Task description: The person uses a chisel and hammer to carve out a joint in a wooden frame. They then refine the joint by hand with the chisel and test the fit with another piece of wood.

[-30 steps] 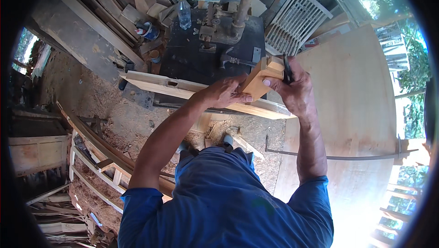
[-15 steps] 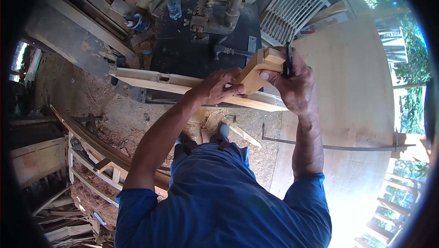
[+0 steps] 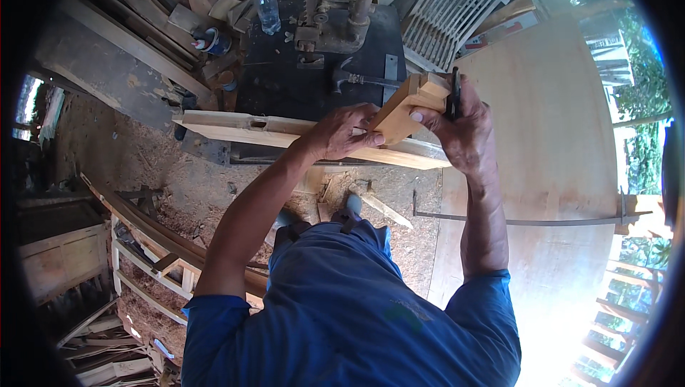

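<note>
Between my two hands a short pale wooden piece [image 3: 397,114] is held tilted, its stepped upper end toward the right. My left hand [image 3: 344,132] pinches its lower end, thumb and fingers closed, right above a long wooden beam [image 3: 228,127]. At the upper end my right hand [image 3: 468,130] is closed on the piece, thumb on its near face. A slim black object [image 3: 454,93] stands upright by the right fingers; its kind is unclear. The beam lies across the dark work table's near edge and has a slot cut near its left end.
A hammer [image 3: 364,81] lies on the dark table [image 3: 278,77] behind the piece, near a metal machine stand [image 3: 353,27] and a clear plastic bottle [image 3: 268,10]. A large pale board [image 3: 535,123] spreads at right, with a long bar clamp [image 3: 514,221] across it. Curved wooden frames [image 3: 153,237] stand at lower left.
The view has shifted slightly. Both hands keep the same hold on the wooden piece, which stays at nearly the same tilt above the beam.
</note>
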`<state>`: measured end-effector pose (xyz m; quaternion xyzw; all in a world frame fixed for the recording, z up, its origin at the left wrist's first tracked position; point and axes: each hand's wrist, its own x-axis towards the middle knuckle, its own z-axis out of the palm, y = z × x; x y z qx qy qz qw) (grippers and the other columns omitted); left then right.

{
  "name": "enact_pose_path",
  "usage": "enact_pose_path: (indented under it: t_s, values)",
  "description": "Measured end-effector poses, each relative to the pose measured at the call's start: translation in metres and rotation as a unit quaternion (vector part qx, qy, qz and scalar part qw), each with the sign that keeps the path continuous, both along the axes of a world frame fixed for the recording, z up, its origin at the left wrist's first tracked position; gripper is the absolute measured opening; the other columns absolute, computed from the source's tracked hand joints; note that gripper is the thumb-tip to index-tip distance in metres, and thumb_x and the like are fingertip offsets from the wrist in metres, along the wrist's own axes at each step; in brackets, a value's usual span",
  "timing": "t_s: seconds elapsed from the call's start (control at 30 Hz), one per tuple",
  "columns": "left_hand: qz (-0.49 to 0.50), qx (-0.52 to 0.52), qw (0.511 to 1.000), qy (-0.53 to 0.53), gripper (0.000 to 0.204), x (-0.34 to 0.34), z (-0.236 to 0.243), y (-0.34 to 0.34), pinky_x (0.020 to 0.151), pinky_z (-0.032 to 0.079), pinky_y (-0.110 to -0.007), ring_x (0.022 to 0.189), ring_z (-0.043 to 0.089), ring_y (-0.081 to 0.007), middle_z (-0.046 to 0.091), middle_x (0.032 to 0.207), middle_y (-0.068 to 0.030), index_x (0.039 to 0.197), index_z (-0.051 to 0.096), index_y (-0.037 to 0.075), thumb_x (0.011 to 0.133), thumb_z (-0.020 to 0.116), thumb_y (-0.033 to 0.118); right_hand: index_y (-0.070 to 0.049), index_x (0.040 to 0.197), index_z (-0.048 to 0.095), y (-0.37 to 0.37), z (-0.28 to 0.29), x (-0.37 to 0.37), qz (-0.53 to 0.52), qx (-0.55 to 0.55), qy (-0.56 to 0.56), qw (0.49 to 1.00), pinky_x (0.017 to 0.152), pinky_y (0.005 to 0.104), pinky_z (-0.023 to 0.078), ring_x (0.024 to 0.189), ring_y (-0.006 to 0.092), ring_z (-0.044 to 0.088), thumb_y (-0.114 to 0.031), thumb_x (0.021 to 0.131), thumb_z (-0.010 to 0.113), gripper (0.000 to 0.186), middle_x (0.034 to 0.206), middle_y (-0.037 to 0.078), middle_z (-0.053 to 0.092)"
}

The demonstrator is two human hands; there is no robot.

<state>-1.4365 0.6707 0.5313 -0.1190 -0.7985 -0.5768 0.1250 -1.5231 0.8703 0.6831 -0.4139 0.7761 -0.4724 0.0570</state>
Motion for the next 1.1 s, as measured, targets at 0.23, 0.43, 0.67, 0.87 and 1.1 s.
enact_pose_path:
  t_s: [0.23,0.43,0.67,0.87,1.1]
  values:
    - [-0.040,0.027,0.998,-0.042,0.047,0.000,-0.001,-0.003,0.081,0.058,-0.040,0.096,0.074,-0.0270,0.069,0.108,-0.0145,0.118,0.062,0.005,0.097,0.068,0.047,-0.003,0.120,0.061,-0.003,0.008,0.006,0.006,0.009,0.033,0.999,0.075,0.0359,0.058,0.085,0.0210,0.074,-0.015,0.085,0.084,0.043,0.092,0.014,0.075]
    - [-0.029,-0.030,0.999,0.015,0.048,-0.001,-0.003,0.000,0.086,0.059,-0.038,0.107,0.073,-0.0278,0.069,0.112,-0.0152,0.125,0.056,0.005,0.098,0.070,0.041,-0.006,0.120,0.057,-0.003,0.021,0.012,0.003,0.109,0.084,0.990,0.073,0.0404,0.056,0.083,0.0364,0.073,-0.021,0.085,0.083,0.046,0.089,0.021,0.071]
    - [-0.025,0.017,0.999,-0.020,0.050,-0.001,-0.006,0.004,0.084,0.060,-0.039,0.107,0.074,-0.0299,0.071,0.111,-0.0158,0.122,0.054,0.005,0.095,0.072,0.043,-0.005,0.124,0.055,0.002,0.026,0.011,0.016,0.090,0.120,0.989,0.076,0.0395,0.055,0.081,0.0343,0.070,-0.017,0.084,0.083,0.050,0.091,0.020,0.070]
    - [-0.027,-0.009,0.997,-0.071,0.049,0.003,-0.001,0.008,0.084,0.059,-0.041,0.105,0.074,-0.0302,0.072,0.112,-0.0166,0.119,0.055,0.005,0.094,0.073,0.043,-0.006,0.119,0.055,0.009,0.022,0.008,0.022,0.072,0.032,0.997,0.077,0.0471,0.054,0.093,0.0444,0.068,-0.017,0.083,0.083,0.047,0.095,0.022,0.070]
    - [-0.052,0.014,0.998,-0.034,0.050,0.000,-0.012,-0.001,0.088,0.059,-0.042,0.108,0.073,-0.0316,0.072,0.113,-0.0177,0.122,0.053,0.005,0.094,0.074,0.041,-0.006,0.111,0.052,-0.005,0.029,0.017,-0.010,0.156,0.114,0.981,0.073,0.0444,0.051,0.079,0.0329,0.064,-0.021,0.084,0.083,0.044,0.083,0.021,0.067]
